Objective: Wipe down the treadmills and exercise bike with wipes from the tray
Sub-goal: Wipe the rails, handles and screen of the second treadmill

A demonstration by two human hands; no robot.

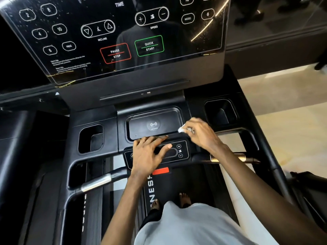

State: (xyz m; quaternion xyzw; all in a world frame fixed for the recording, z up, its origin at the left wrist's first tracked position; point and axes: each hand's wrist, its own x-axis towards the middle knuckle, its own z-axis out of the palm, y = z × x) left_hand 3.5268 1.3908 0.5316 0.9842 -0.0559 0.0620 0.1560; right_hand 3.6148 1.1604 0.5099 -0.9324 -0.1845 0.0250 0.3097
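I stand on a black treadmill (pixel 192 183) and face its glossy console screen (pixel 113 38). My right hand (pixel 198 133) is shut on a small white wipe (pixel 181 129), pressed against the right rim of the phone tray (pixel 154 110) below the screen. My left hand (pixel 150 152) rests flat, fingers spread, on the small control panel (pixel 184 151) at the middle of the handlebar. It holds nothing.
Cup holders sit left (pixel 91 138) and right (pixel 221 110) of the phone tray. Silver-capped handlebars (pixel 96 183) run out to both sides. Another dark machine (pixel 26 156) stands at the left. Pale floor (pixel 283 96) lies to the right.
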